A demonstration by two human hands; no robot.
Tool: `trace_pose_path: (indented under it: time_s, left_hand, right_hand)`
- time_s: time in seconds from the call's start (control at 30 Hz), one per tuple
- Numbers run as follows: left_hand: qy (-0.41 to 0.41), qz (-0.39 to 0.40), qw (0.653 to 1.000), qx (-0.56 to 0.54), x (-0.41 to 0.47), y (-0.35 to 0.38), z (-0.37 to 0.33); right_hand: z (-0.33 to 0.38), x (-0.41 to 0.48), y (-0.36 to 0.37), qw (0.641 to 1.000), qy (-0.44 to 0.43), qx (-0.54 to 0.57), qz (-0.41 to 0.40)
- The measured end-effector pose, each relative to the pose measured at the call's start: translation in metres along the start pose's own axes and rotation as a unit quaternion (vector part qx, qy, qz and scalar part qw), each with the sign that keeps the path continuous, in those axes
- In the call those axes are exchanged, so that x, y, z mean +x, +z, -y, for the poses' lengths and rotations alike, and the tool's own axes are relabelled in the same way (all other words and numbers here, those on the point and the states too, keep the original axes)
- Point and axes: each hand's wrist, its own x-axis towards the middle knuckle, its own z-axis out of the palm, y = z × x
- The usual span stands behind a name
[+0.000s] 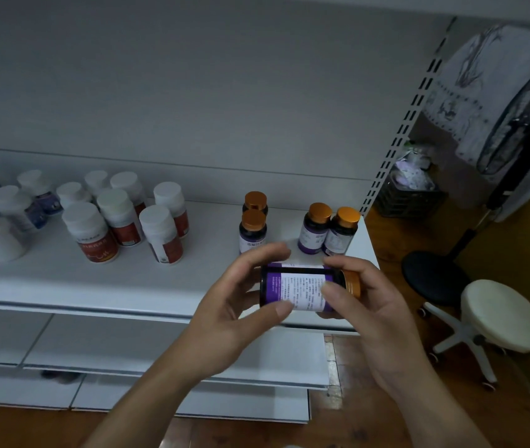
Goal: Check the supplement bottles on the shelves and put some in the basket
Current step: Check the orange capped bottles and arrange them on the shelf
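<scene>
While both hands keep it raised just in front of the top shelf's (pixel 134 282) edge, the held bottle (pixel 302 287) lies on its side, gold cap to the right and its printed purple-and-white label turned up toward the camera. The left hand (pixel 234 308) curls round the base end, fingers over the top and thumb beneath. The right hand (pixel 367 299) grips the cap end, its thumb resting across the label. Behind them on the shelf stand four gold-capped bottles (pixel 317 227) with purple labels, in two close pairs. Further left stands a cluster of white-capped bottles (pixel 95 236) with red labels, and beyond those, near the left edge, more white-capped ones with blue labels (pixel 15 206). Right of the shelving, on the wooden floor, stand a black stool (pixel 431 276), a cream stool (pixel 502 315), a standing fan (pixel 522 118) and a dark crate (pixel 409 197).
</scene>
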Motion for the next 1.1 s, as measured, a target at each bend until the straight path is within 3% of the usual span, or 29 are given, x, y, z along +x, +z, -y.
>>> trace_pose_path:
  time_s: [0.2,0.37,0.57,0.7,0.93,1.1]
  left_hand:
    - [-0.020,-0.053,0.998,-0.005,0.0036,0.0026,0.0015]
    - [0.003,0.000,1.000,0.014,0.0005,-0.0001,0.0023]
    - [-0.019,-0.055,0.998,-0.024,0.0049,0.0027,0.0015]
    - [-0.003,-0.006,1.000,0.004,0.0010,0.0010,0.0013]
    - [-0.006,-0.058,0.998,-0.003,0.0057,0.0020,0.0069]
    - [0.027,-0.011,0.998,0.048,0.0047,-0.0006,0.0050]
  right_hand:
    - [-0.0023,-0.0007,-0.0013,0.999,-0.017,-0.009,0.037]
    - [-0.0064,0.0017,-0.0008,1.000,0.003,0.006,-0.003]
    - [-0.0028,0.0003,-0.0014,0.999,-0.007,-0.002,0.039]
    - [-0.0046,0.0015,-0.0019,1.000,0.002,0.005,0.019]
    - [-0.0038,0.0009,-0.0025,0.999,-0.008,-0.025,0.033]
    - [-0.0020,0.0032,0.0002,1.000,0.008,-0.021,0.004]
